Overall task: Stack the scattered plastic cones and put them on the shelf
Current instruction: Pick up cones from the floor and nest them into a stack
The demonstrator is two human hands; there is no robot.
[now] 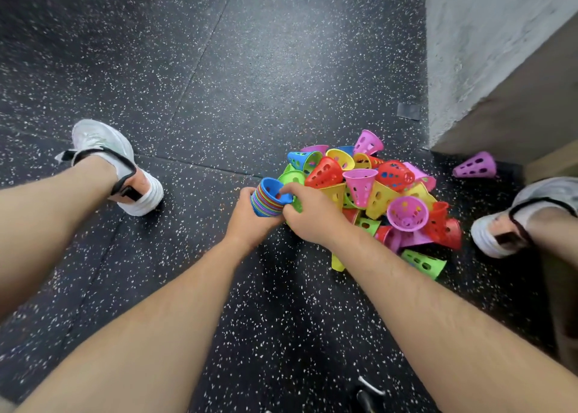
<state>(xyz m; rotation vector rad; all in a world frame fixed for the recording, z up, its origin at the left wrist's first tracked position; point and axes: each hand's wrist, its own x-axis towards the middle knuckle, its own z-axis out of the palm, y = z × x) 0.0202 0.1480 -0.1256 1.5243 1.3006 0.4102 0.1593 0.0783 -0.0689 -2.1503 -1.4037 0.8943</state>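
Observation:
A stack of nested cones [266, 201], many-coloured with a blue one on the open end, lies sideways in my left hand [247, 221], which grips it from below. My right hand [308, 217] pinches the rim of the blue cone at the stack's mouth. Right beside the hands lies a pile of loose perforated cones [375, 193] in red, yellow, pink, green and blue on the floor. One purple cone [475, 165] lies apart to the right, and a green cone [423, 264] lies at the pile's near edge.
The floor [219, 84] is black speckled rubber. My left shoe [106, 162] and right shoe [525, 215] stand on either side of the pile. A grey concrete wall [488, 52] rises at the upper right, with a wooden edge [550, 165] below it.

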